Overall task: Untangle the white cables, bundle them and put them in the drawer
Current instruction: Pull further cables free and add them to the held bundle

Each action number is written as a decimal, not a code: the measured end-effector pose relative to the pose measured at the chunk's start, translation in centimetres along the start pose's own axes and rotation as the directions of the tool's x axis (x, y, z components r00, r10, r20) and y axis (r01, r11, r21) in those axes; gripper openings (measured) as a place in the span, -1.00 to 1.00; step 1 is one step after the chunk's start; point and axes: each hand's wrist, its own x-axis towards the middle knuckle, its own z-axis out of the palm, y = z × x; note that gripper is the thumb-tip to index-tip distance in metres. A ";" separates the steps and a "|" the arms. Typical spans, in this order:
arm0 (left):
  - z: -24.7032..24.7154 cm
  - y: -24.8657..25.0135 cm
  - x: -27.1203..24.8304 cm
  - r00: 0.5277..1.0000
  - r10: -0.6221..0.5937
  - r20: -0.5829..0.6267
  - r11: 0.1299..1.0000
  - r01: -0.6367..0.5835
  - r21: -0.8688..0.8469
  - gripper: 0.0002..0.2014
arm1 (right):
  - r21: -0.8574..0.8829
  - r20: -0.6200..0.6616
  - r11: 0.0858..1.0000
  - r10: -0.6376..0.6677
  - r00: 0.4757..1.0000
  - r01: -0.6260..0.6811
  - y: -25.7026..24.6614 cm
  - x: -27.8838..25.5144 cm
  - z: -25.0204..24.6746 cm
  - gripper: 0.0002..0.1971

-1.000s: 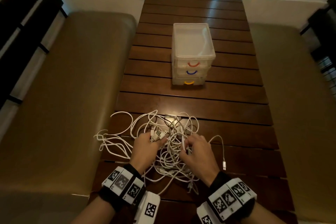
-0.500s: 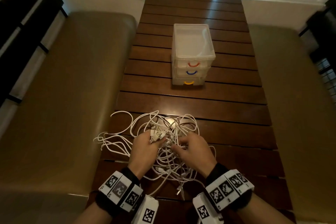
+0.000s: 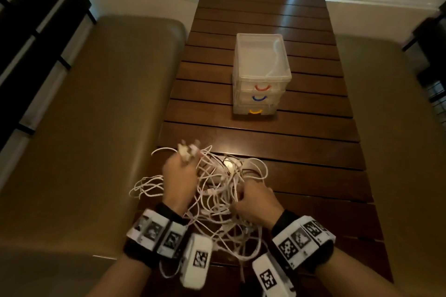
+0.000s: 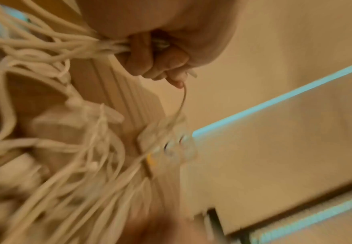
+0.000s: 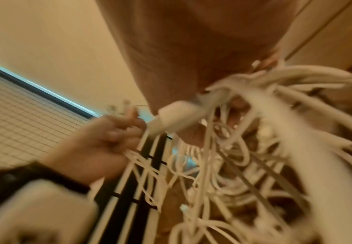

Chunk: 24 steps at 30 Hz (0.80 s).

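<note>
A tangle of white cables [image 3: 217, 195] hangs between both hands above the near end of the wooden table [image 3: 301, 152]. My left hand [image 3: 179, 176] grips a bunch of cable ends, their plugs [image 3: 188, 149] sticking out past the knuckles; the left wrist view shows its fingers [image 4: 150, 62] curled round several strands. My right hand [image 3: 255, 202] grips another clump of the cables [image 5: 254, 148] lower and nearer to me. The clear three-drawer unit [image 3: 261, 72] stands mid-table with all drawers closed, showing red, blue and yellow handles.
Padded benches [image 3: 96, 128] run along both sides of the table. Dark slatted furniture [image 3: 29, 31] stands at the far left and far right. A wall closes off the far end of the table.
Both hands have lifted the tangle off the table. The left hand rose and moved forward with the plug ends; the right hand drew back toward me, stretching the cables between them.
</note>
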 end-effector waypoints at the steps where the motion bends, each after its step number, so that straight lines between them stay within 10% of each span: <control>1: -0.5 0.5 0.9 1.000 0.022 -0.017 1.000 -0.022 0.018 -0.83 | 0.029 0.006 0.999 0.044 0.999 -0.044 0.6 0.0 0.1 -0.82; 11: -2.6 0.4 0.2 0.970 0.150 0.193 0.972 -0.180 0.150 -0.78 | -0.255 -0.333 0.964 -0.015 0.943 -0.074 1.9 2.6 -3.7 -0.80; 17: -1.8 0.0 -0.6 0.972 0.111 0.205 0.987 -0.133 0.094 -0.88 | -0.402 -0.555 0.895 -0.407 0.726 0.194 0.7 0.3 -2.8 -0.68; 21: -2.0 1.0 -0.8 0.963 0.064 0.262 0.998 -0.067 0.001 -0.85 | -0.148 -0.285 0.909 -0.416 0.863 0.389 0.5 1.2 -0.2 -0.74; 24: -2.5 1.8 -1.1 0.964 0.060 0.259 0.996 -0.041 -0.077 -0.85 | -0.120 -0.292 0.921 -0.390 0.873 0.371 2.1 2.9 0.5 -0.81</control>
